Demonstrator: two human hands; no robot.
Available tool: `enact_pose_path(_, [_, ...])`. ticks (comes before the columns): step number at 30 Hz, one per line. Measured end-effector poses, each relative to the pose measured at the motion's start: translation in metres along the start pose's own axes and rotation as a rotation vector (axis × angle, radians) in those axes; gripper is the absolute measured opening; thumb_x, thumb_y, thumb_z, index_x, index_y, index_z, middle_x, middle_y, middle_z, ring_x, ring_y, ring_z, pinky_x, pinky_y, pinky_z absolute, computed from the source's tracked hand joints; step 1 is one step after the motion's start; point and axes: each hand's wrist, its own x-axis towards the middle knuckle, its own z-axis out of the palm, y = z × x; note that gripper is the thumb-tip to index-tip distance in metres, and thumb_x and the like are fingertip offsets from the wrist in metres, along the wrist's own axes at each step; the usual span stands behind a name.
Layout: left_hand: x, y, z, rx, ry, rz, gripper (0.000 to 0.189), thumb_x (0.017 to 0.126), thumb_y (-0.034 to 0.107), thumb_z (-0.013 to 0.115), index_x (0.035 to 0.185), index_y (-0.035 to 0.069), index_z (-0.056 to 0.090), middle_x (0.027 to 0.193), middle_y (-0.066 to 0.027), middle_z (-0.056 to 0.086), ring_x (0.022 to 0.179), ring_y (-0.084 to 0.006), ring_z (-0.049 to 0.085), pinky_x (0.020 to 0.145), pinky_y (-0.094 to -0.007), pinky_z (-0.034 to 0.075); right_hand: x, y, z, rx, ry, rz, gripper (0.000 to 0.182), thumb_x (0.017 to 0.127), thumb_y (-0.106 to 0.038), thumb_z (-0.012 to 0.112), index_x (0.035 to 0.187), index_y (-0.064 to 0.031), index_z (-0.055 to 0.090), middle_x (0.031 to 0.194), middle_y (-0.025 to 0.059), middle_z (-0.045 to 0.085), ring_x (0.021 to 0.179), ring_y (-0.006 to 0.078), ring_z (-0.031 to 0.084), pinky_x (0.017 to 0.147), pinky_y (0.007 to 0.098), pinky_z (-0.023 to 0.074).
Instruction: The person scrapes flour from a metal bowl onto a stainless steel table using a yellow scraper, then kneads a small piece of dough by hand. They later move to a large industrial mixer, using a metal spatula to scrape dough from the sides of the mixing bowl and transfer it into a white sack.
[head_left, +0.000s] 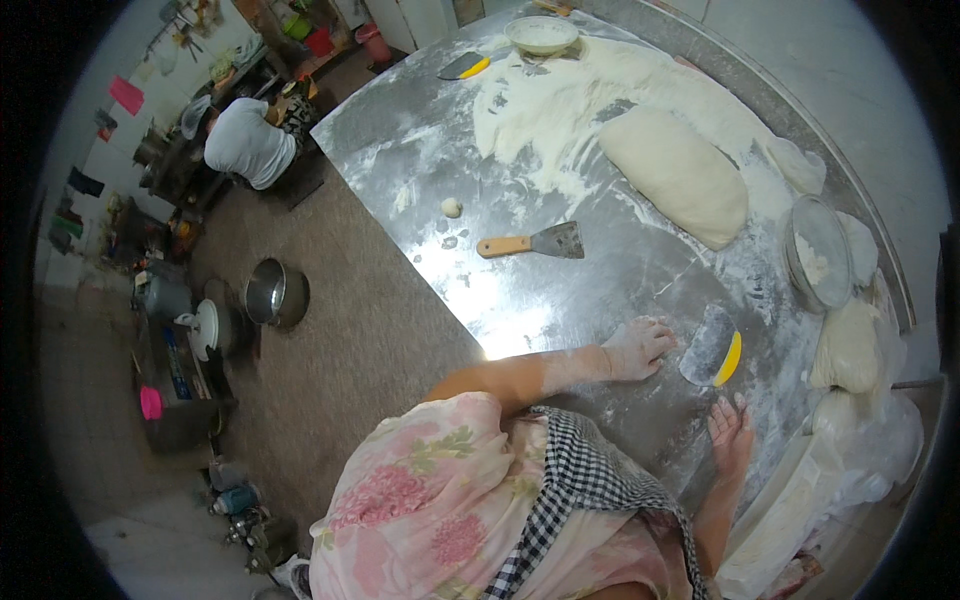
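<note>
My left hand (640, 348), dusted with flour, rests on the floured metal table (420, 172) with its fingers bent. Whether something small lies under those fingers cannot be told. My right hand (730, 427) is near the table's right side, fingers apart, and nothing shows in it. Between and just beyond the hands lies a dough scraper with a yellow grip (711, 349). A putty knife with a wooden handle (531, 241) lies farther off, and a small dough ball (451, 208) is beyond it. A large oblong piece of dough (675, 176) sits on spread flour.
At the right edge stand a bowl with flour (817, 255) and plastic-wrapped dough (847, 349). Another bowl (541, 34) and a second yellow-edged scraper (465, 67) are at the far end. On the floor at left stands a metal pot (276, 292); a person (251, 142) sits beyond.
</note>
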Motion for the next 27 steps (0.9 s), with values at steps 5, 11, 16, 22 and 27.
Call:
enact_pose_path(5, [-0.014,0.006,-0.013,0.002,-0.105,0.013,0.045,0.072,0.015,0.061,0.115,0.007,0.050,0.116,-0.0119,0.051,0.115,-0.0311,0.043,0.097,-0.0424,0.034,-0.028,0.025,-0.009,0.003,0.054,-0.008,0.047,0.095,-0.037,0.032,0.130,-0.0060,0.036,0.117,0.0164,0.052,0.106,0.0274,0.052,0.088,0.0367,0.0425])
enact_pose_path(11, [0.001,-0.005,-0.019,-0.038,-0.304,0.092,0.045,0.074,0.012,0.057,0.118,0.005,0.048,0.120,-0.0134,0.049,0.120,-0.0314,0.040,0.101,-0.0434,0.031,-0.048,0.062,-0.020,0.007,-0.015,-0.200,0.046,0.095,-0.033,0.036,0.128,-0.0008,0.037,0.119,0.0170,0.051,0.107,0.0270,0.052,0.089,0.0362,0.0416])
enact_pose_path(16, [0.034,0.005,0.005,-0.053,-0.426,0.355,0.037,0.075,0.006,0.057,0.111,0.003,0.053,0.111,-0.0160,0.056,0.110,-0.0330,0.049,0.094,-0.0425,0.039,-0.090,0.102,-0.021,0.247,0.422,-0.279,0.040,0.087,-0.035,0.051,0.115,-0.0065,0.051,0.103,0.0116,0.060,0.090,0.0230,0.058,0.079,0.0370,0.0458])
enact_pose_path(22, [0.038,0.048,0.060,-0.343,-0.727,0.693,0.039,0.076,0.001,0.054,0.115,0.001,0.052,0.114,-0.0180,0.054,0.110,-0.0368,0.047,0.095,-0.0436,0.037,-0.215,0.201,0.002,0.468,0.913,-0.216,0.035,0.092,-0.033,0.045,0.115,-0.0072,0.049,0.100,0.0097,0.060,0.086,0.0187,0.059,0.073,0.0322,0.0489])
enact_pose_path(27, [-0.005,0.088,0.099,-0.539,-0.993,0.883,0.036,0.078,-0.001,0.052,0.114,0.000,0.053,0.117,-0.0172,0.053,0.110,-0.0351,0.049,0.094,-0.0412,0.038,-0.314,0.334,0.086,0.877,1.377,-0.259,0.029,0.093,-0.031,0.044,0.106,-0.0057,0.052,0.091,0.0068,0.062,0.076,0.0146,0.059,0.067,0.0305,0.0495])
